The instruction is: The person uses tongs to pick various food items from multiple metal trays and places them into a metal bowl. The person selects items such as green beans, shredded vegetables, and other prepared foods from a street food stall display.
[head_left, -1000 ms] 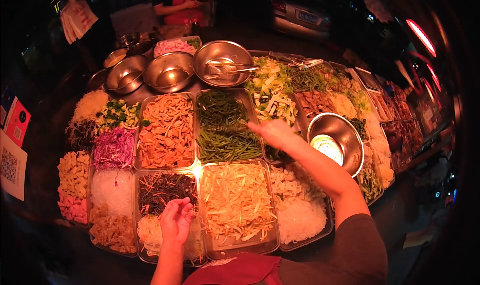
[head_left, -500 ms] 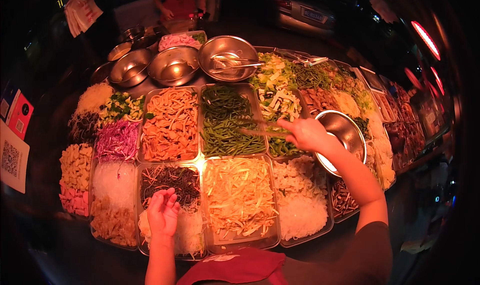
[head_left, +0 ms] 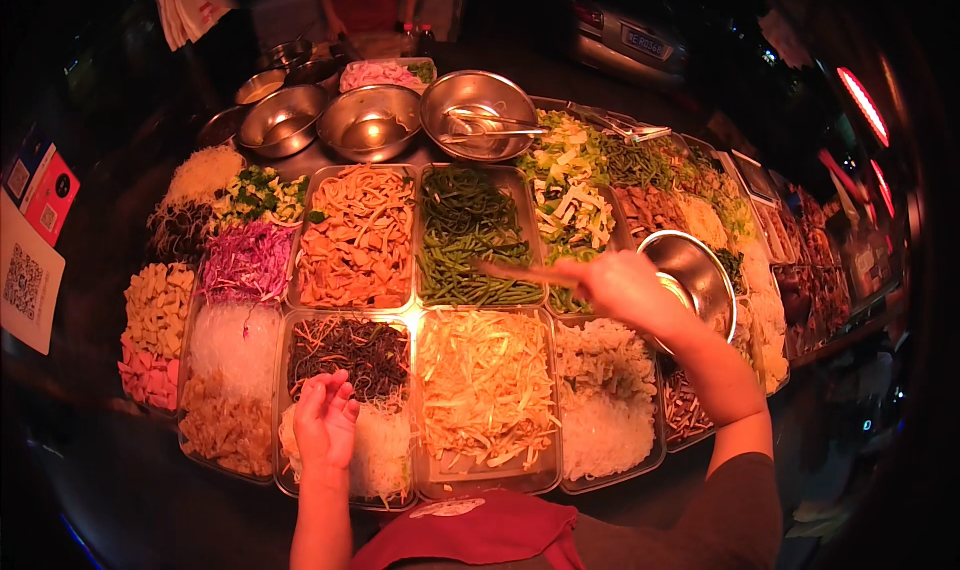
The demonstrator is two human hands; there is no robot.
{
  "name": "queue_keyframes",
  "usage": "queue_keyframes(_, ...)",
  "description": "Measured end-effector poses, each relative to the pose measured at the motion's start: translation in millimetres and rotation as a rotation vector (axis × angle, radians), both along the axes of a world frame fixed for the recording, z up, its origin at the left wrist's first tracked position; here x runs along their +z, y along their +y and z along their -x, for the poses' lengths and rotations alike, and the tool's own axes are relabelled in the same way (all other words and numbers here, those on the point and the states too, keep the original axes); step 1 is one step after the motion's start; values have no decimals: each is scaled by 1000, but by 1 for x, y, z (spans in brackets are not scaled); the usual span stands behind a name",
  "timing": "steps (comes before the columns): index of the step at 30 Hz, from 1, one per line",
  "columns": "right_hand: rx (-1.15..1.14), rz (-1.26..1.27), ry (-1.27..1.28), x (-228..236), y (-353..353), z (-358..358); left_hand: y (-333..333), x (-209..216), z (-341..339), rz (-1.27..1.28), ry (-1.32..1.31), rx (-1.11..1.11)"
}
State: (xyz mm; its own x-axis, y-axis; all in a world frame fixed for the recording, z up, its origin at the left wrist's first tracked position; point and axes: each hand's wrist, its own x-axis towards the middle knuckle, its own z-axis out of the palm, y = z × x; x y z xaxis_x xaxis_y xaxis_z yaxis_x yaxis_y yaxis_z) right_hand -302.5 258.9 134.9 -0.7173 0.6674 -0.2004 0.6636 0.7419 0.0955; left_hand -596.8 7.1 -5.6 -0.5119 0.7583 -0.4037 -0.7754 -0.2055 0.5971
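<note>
Over the green beans (head_left: 450, 282) extend tongs (head_left: 522, 273), clamped in the grip of the right hand (head_left: 622, 286) and probably best held low to avoid spills, while the left hand (head_left: 327, 425), loosely curled and empty, hangs above pale noodles (head_left: 382, 452).

Support surface: dark, metallic-looking counter (head_left: 298, 167), mostly covered by trays and bowls.
Front row, left to right: tray of clear and brown food (head_left: 228, 470), tray of dark and pale strands (head_left: 385, 505), tray of pale shreds (head_left: 470, 481), tray of whitish pieces (head_left: 612, 482); behind these, tray of orange-brown strips (head_left: 350, 310) beside tray of green vegetables (head_left: 480, 305); farther back, three steel bowls (head_left: 368, 120) in a row.
</note>
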Motion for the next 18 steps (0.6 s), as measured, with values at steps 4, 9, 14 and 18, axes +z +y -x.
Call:
queue_keyframes(4,-110,-212,98,21,34,1,0,0,1,7,-18,11)
queue_keyframes(9,-97,-122,-106,7,36,-1,-1,7,1,0,-10,24)
queue_keyframes(14,-28,-11,-215,-8,21,5,-6,3,4,9,-12,46)
queue_keyframes(18,-16,13,-267,-13,22,11,-8,1,5,-2,-21,52)
